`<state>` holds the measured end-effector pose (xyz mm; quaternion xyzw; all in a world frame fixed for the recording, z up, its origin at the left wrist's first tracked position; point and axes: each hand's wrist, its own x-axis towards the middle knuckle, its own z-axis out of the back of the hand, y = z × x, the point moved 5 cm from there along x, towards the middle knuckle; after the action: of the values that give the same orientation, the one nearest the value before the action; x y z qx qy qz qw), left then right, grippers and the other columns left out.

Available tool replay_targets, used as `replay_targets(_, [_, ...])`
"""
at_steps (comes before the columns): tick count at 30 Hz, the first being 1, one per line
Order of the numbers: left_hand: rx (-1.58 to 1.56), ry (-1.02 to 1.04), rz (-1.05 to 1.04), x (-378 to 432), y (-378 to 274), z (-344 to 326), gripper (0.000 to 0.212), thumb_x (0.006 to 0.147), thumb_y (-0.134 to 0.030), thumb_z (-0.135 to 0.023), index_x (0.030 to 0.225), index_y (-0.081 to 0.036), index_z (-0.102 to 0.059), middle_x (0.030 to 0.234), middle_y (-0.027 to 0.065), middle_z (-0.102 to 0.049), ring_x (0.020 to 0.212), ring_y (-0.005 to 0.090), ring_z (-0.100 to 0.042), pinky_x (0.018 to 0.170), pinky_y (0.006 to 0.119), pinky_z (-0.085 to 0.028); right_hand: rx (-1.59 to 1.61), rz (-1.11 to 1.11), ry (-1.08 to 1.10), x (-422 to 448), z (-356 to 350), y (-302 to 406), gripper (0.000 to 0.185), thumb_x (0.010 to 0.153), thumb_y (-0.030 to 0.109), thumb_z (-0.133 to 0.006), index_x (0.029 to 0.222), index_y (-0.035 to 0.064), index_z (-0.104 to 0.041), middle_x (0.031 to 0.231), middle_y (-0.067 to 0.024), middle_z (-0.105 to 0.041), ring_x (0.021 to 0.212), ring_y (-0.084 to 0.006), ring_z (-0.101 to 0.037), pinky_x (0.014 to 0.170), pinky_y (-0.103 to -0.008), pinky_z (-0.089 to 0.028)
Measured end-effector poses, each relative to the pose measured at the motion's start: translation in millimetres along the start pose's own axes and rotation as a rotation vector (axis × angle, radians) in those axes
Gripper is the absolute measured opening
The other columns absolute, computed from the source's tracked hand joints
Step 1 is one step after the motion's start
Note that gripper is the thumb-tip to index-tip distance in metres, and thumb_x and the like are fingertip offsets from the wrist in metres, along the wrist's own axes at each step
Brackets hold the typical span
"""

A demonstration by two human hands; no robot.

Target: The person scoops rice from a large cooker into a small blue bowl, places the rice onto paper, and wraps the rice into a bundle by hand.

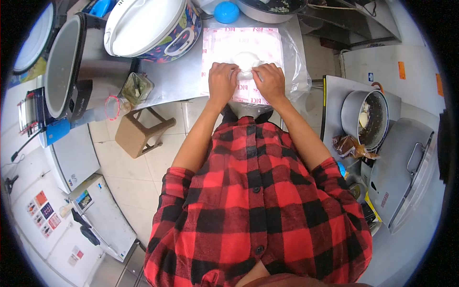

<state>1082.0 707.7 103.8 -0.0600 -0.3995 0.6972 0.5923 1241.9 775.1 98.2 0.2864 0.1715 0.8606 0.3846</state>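
A rounded white bundle (247,61), its material not clear, lies on a stack of printed paper sheets (218,46) with red and pink writing. My left hand (223,80) pinches the near left edge of the bundle between thumb and fingers. On the near right edge, my right hand (269,79) pinches it the same way. Both hands rest over the paper, a short gap apart. Clear plastic film (296,73) spreads out from under the sheets on the right side of the metal table (168,80).
A large patterned rice container (150,28) stands at the left, near a small jar (137,88). A blue round object (226,12) and a wide pan (272,10) are at the back. Below left is a brown stool (143,131); a pot (365,118) stands at right.
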Motion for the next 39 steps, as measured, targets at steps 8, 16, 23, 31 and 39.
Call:
replay_targets(8, [0.087,-0.038,0.094,-1.2,38.0,14.6,0.011,0.082,0.0,-0.067,0.09,-0.004,-0.073,0.094,0.0144,-0.071,0.088,0.0346,-0.061,0.083,0.043,-0.048,0.279,-0.315,-0.013,0.7,-2.7,-14.8,0.01,0.085,0.015,-0.07,0.091,0.0074,-0.072,0.088,-0.0077,-0.07,0.084,-0.0283,-0.065,0.081,-0.0409,-0.05])
replay_targets(16, [0.427,-0.15,0.177,-33.9,59.6,71.7,0.036,0.076,0.003,-0.062,0.109,-0.008,-0.071,0.117,0.014,-0.063,0.11,0.0335,-0.056,0.095,0.046,-0.041,0.199,-0.175,-0.054,1.6,11.2,-19.7,0.026,0.082,0.016,-0.078,0.105,0.0073,-0.069,0.097,-0.0092,-0.064,0.087,-0.0238,-0.06,0.078,-0.0351,-0.05])
replay_targets(23, [0.159,-0.018,-0.102,-44.8,-8.4,30.8,0.042,0.082,-0.009,-0.066,0.124,-0.014,-0.066,0.133,0.0132,-0.055,0.125,0.0306,-0.049,0.1,0.049,-0.034,0.336,-0.347,0.093,10.8,-12.9,-41.5,0.057,0.074,0.027,-0.086,0.123,0.0125,-0.061,0.108,-0.0101,-0.055,0.099,-0.0237,-0.055,0.084,-0.0352,-0.047])
replay_targets(31, [0.337,0.294,-0.239,-38.2,-43.2,-17.5,0.066,0.088,-0.026,-0.067,0.148,-0.009,-0.046,0.152,0.0056,-0.045,0.127,0.0251,-0.046,0.1,0.046,-0.032,0.312,-0.183,0.363,41.0,-4.7,-75.6,0.051,0.073,0.03,-0.085,0.117,0.0114,-0.067,0.108,-0.012,-0.06,0.107,-0.0305,-0.055,0.091,-0.038,-0.047])
replay_targets(39, [0.417,0.264,-0.242,-33.3,-48.1,-23.9,0.068,0.089,-0.033,-0.068,0.149,-0.009,-0.045,0.149,0.0062,-0.047,0.126,0.0254,-0.046,0.098,0.048,-0.034,0.392,-0.168,0.391,54.1,3.2,-101.5,0.02,0.089,0.023,-0.071,0.1,0.0067,-0.068,0.101,-0.0102,-0.069,0.101,-0.0297,-0.064,0.093,-0.0401,-0.049])
